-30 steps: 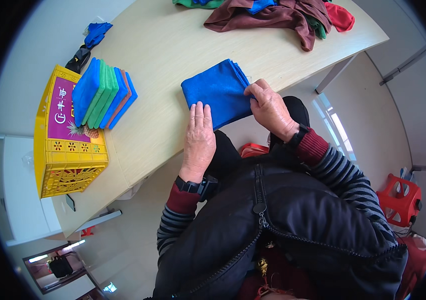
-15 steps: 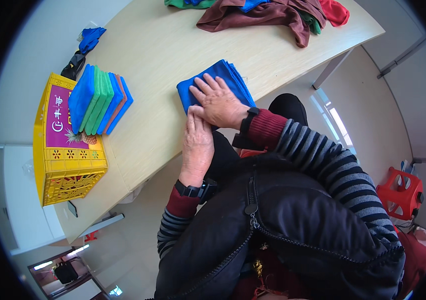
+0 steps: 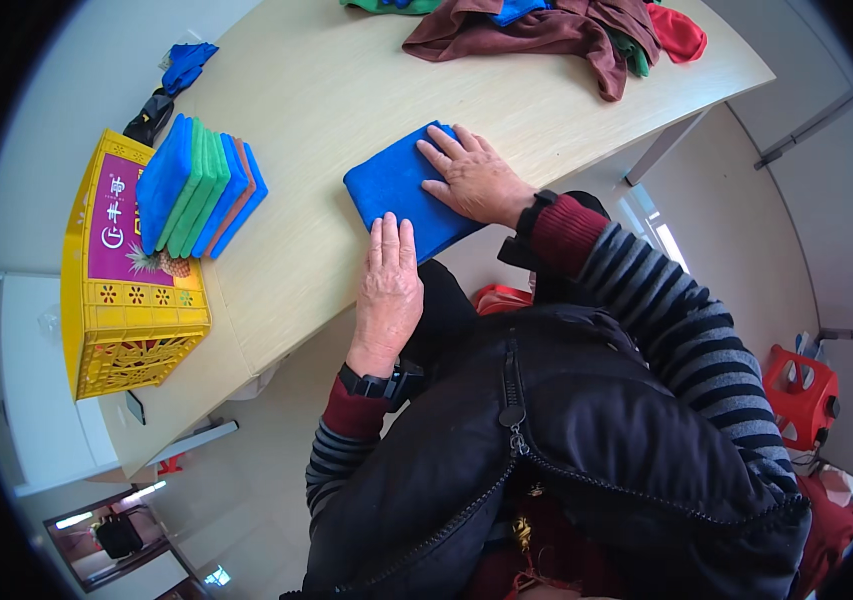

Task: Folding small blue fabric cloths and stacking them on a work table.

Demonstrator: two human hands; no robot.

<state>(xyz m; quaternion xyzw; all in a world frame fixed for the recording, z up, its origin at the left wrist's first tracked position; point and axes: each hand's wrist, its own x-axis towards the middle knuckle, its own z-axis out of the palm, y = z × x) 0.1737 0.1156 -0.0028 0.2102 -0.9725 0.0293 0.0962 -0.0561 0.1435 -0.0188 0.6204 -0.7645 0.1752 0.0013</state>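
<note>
A folded blue cloth (image 3: 386,185) lies flat at the near edge of the table, its near corner jutting toward my lap. My right hand (image 3: 476,180) rests on its right side with the fingers spread. Along the near left edge of the cloth lies my left hand (image 3: 391,285), fingers stretched out and held side by side, their tips touching the fabric. Neither hand grips anything. To the left, a row of folded blue, green and brown cloths (image 3: 204,190) stands on edge against a yellow crate.
The yellow plastic crate (image 3: 146,318) stands at the table's left end, beside a phone (image 3: 135,407). Loose brown cloths (image 3: 536,45) and a red cloth (image 3: 678,36) are heaped at the far side. On the floor to the right is a red stool (image 3: 799,395).
My hands, touching each other before, have moved apart. The right slid toward the cloth's far right side, the left to its near left edge. The cloth now lies turned and flatter.
</note>
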